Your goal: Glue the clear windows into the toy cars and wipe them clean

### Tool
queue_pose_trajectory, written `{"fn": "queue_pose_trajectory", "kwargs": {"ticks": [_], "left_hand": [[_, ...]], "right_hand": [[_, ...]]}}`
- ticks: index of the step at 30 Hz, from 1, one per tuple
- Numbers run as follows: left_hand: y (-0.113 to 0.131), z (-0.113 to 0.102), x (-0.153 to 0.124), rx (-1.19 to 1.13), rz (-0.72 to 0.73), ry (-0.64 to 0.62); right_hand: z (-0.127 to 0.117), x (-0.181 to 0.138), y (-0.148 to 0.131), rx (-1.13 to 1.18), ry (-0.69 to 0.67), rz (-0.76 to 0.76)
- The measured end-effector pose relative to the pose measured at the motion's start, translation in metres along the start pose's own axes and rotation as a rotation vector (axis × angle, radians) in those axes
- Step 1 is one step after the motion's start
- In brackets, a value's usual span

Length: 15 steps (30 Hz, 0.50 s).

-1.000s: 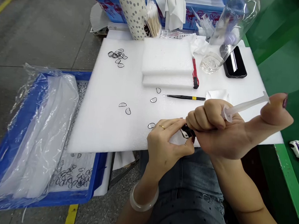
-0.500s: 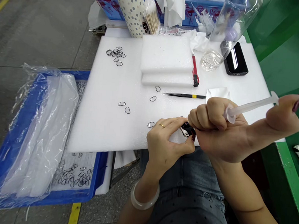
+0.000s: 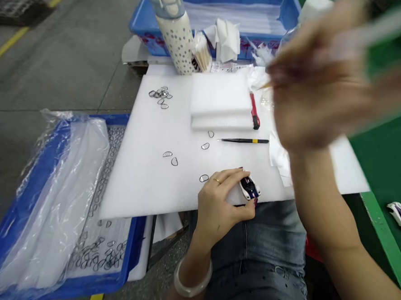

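My left hand (image 3: 219,203) pinches a small white and dark blue toy car (image 3: 249,189) between thumb and fingers at the front edge of the white foam board (image 3: 144,183). Raised at the upper right, my right hand (image 3: 319,89) is smeared by motion but closed round a syringe (image 3: 380,32), whose pale barrel shows as a blur. A thin yellowish tip pokes out past its fingers. Black tweezers (image 3: 245,140) lie behind the car. Clear, dark-rimmed half-round pieces (image 3: 203,178) are scattered left of my left hand, with a small heap farther back.
A foam block (image 3: 220,97) and a red utility knife (image 3: 254,111) lie at the back. Behind them stand a dotted cup (image 3: 178,42), cotton swabs (image 3: 202,55) and a blue bin (image 3: 147,24). A blue tray (image 3: 126,249) sits at left. Another toy car (image 3: 400,217) rests at right.
My right hand has moved up and away from the toy car with the syringe. My left hand keeps hold of the car, which now shows more fully. The view has tilted upward.
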<state>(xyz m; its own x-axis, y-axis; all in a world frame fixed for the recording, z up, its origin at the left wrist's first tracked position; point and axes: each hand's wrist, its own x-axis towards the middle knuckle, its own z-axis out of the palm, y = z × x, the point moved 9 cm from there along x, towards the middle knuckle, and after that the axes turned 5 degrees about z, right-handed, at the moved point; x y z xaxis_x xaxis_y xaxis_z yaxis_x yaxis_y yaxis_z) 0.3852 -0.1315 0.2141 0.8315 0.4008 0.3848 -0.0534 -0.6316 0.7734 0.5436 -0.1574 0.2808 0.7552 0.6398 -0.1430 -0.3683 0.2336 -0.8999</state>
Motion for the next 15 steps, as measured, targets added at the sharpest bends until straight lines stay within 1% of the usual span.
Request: {"fn": "queue_pose_trajectory", "kwargs": {"ticks": [1,2,3,4,6,8,9,10,13,14,15], "left_hand": [[0.000,0.000,-0.001,0.013,0.015,-0.017],[0.001,0.000,-0.003,0.032,0.029,-0.035],[0.001,0.001,-0.004,0.051,0.044,-0.053],[0.001,0.002,-0.005,0.071,0.060,-0.070],[0.002,0.005,-0.007,0.109,0.103,-0.085],[0.005,0.007,-0.008,0.151,0.153,-0.061],[0.006,0.008,-0.009,0.172,0.174,-0.046],[0.008,0.009,-0.009,0.189,0.189,-0.038],[0.011,0.008,-0.010,0.145,0.195,-0.041],[0.011,0.004,-0.011,0.100,0.191,-0.038],[0.011,-0.003,-0.012,0.060,0.189,-0.024]], "right_hand": [[0.008,0.016,-0.010,-0.057,-0.021,-0.166],[0.011,0.029,-0.013,-0.151,-0.023,-0.263],[0.011,0.038,-0.012,-0.245,-0.027,-0.307],[0.005,0.041,-0.014,-0.308,-0.019,-0.360],[-0.022,0.027,-0.027,-0.371,0.054,-0.486],[-0.061,0.000,-0.046,-0.455,0.200,-0.579],[-0.081,-0.010,-0.051,-0.573,0.285,-0.555],[-0.098,-0.015,-0.052,-0.746,0.357,-0.478],[-0.143,-0.014,-0.033,-1.312,0.512,-0.096],[-0.153,-0.012,-0.025,-1.434,0.545,0.007],[-0.159,-0.010,-0.019,-1.496,0.570,0.064]]}}
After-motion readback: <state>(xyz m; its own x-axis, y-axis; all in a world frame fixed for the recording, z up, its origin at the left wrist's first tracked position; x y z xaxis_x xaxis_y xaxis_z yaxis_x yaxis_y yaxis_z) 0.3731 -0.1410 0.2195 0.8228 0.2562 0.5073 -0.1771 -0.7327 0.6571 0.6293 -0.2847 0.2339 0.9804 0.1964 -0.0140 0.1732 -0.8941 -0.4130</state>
